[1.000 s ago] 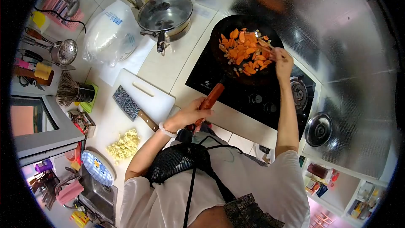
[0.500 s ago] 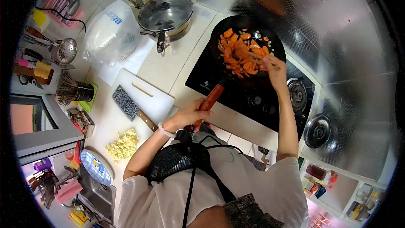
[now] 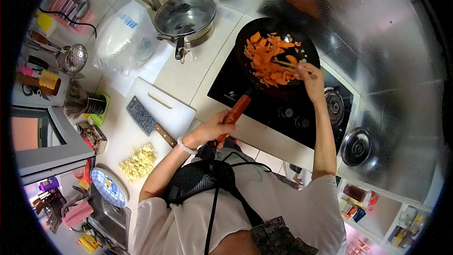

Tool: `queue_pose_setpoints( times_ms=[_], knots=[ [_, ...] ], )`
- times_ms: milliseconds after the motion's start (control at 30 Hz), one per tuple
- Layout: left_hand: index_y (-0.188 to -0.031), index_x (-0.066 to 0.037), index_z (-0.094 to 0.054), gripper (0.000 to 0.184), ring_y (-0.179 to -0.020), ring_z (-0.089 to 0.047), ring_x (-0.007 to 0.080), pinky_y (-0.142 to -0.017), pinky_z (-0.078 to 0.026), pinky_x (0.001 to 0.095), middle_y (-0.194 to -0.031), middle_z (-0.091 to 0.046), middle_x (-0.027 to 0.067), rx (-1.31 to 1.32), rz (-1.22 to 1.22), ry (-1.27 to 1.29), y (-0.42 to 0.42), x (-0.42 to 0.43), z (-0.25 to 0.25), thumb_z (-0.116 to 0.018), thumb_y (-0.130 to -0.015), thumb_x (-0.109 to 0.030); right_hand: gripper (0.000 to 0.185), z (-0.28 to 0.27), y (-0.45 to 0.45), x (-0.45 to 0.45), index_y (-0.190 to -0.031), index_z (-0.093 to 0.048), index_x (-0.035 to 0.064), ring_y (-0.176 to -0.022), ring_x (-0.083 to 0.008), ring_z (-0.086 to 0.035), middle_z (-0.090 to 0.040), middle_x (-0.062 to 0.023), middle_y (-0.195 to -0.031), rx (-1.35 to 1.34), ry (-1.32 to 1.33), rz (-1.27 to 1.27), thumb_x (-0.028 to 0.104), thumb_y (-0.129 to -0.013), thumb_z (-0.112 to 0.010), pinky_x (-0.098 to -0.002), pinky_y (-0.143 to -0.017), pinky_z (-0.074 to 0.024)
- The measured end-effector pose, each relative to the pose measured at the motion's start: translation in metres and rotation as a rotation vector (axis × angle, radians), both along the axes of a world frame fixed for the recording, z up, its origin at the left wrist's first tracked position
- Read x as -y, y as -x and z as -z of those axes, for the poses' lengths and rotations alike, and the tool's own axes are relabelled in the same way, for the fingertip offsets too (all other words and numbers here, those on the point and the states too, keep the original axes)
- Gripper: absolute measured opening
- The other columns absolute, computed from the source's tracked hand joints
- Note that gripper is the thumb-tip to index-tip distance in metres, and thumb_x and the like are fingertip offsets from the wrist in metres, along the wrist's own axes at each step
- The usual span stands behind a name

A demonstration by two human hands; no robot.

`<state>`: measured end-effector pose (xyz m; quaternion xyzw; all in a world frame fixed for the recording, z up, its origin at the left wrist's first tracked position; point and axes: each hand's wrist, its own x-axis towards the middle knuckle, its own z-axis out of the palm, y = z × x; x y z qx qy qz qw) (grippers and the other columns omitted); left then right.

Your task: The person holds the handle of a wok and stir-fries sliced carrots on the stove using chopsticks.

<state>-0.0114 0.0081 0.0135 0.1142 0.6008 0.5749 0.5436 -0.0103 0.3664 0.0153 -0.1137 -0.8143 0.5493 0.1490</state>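
Observation:
My left hand (image 3: 211, 130) is wrapped round the reddish wooden handle (image 3: 237, 109) of a black wok (image 3: 304, 38), which sits on the black stove (image 3: 264, 108). Sliced carrots (image 3: 266, 61) lie heaped in the wok, with small pale pieces, perhaps garlic, among them. Over the wok's right side, my right hand (image 3: 310, 76) is closed on chopsticks (image 3: 285, 63), whose tips reach into the carrots. A cleaver (image 3: 141, 115) with a wooden handle rests partly on the white cutting board (image 3: 177, 111), left of my left hand. Chopped pale yellow pieces (image 3: 138, 162) are piled near my left forearm.
A lidded pan (image 3: 186, 16) stands behind the board, beside a plastic bag (image 3: 125, 38). To the right are a second burner (image 3: 333, 106) and a black lid (image 3: 356, 146). Foil sheeting (image 3: 377, 56) lines the wall. A blue checked plate (image 3: 107, 186) is by the sink (image 3: 111, 217).
My right hand has shifted slightly right with the chopsticks, and the carrots are rearranged in the wok. The left hand keeps its grip on the handle.

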Motion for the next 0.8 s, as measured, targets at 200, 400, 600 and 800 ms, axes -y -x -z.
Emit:
queue_pose_setpoints(
  times_ms=[200,400,600,800],
  knots=[
    [-0.135,0.0,-0.03,0.062,-0.045,-0.054,0.0144,-0.039,-0.043,0.0253,-0.07,-0.055,0.0058,0.025,0.001,-0.001,-0.001,0.0,0.004,-0.064,-0.088,-0.022,0.028,-0.054,-0.038,0.048,-0.096,-0.066,-0.0055,-0.07,-0.0104,-0.064,-0.067,-0.0072,-0.077,0.14,0.07,-0.091,0.021,-0.092,-0.06,-0.0235,-0.063,-0.0497],
    [-0.135,0.0,-0.031,0.062,-0.045,-0.053,0.0144,-0.039,-0.043,0.0248,-0.07,-0.053,0.0053,-0.003,-0.002,0.006,-0.002,0.001,-0.002,-0.064,-0.088,-0.024,0.022,0.018,-0.001,-0.023,-0.096,-0.067,-0.0029,-0.067,-0.0105,-0.061,-0.067,-0.0052,-0.076,-0.009,-0.248,0.131,0.017,-0.092,-0.059,-0.0239,-0.064,-0.0486],
    [-0.134,-0.002,-0.033,0.06,-0.044,-0.052,0.0132,-0.039,-0.042,0.0241,-0.07,-0.053,0.0049,0.018,-0.027,0.014,-0.004,0.003,-0.004,-0.064,-0.088,-0.023,0.027,-0.035,-0.002,-0.045,-0.089,-0.064,-0.0052,-0.066,-0.0138,-0.063,-0.066,-0.0095,-0.08,-0.173,0.116,0.335,0.021,-0.093,-0.058,-0.0248,-0.061,-0.0527],
    [-0.132,-0.002,-0.035,0.056,-0.043,-0.053,0.0131,-0.039,-0.042,0.0244,-0.072,-0.055,0.0055,0.009,-0.031,0.016,-0.005,-0.001,-0.004,-0.063,-0.088,-0.022,0.023,0.019,0.038,-0.053,-0.085,-0.061,-0.0035,-0.064,-0.0146,-0.062,-0.064,-0.01,-0.076,-0.286,0.2,0.225,0.018,-0.092,-0.06,-0.0263,-0.06,-0.0527]
  ],
)
